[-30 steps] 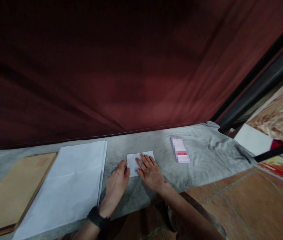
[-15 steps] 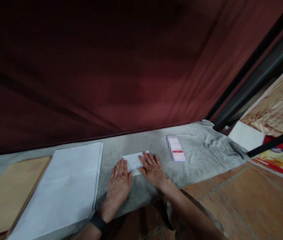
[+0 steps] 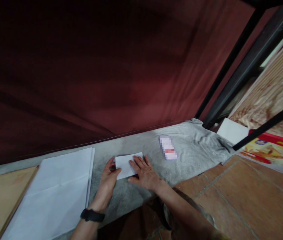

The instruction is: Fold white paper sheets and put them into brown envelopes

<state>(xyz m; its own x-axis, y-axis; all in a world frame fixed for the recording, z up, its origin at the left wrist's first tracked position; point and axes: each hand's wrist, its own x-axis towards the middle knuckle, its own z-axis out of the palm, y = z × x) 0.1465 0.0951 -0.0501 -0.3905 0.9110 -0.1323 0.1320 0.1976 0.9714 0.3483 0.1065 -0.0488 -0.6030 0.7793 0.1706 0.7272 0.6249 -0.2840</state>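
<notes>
A small folded white paper (image 3: 126, 163) lies on a grey cloth (image 3: 193, 150) spread on the floor. My right hand (image 3: 144, 173) lies flat on the paper's right part, fingers stretched out. My left hand (image 3: 108, 176), with a black band on its wrist, is at the paper's left edge, thumb and fingers pinching that edge.
A stack of large white sheets (image 3: 54, 193) lies to the left, beside a brown envelope (image 3: 1, 193). A small blurred packet (image 3: 167, 148) rests on the cloth to the right. A dark red curtain (image 3: 106, 66) hangs behind. Brown floor tiles (image 3: 243, 200) and black bars (image 3: 246, 60) are at right.
My left hand went from lying flat beside the paper to gripping its left edge. The view has shifted, so everything sits further left in frame.
</notes>
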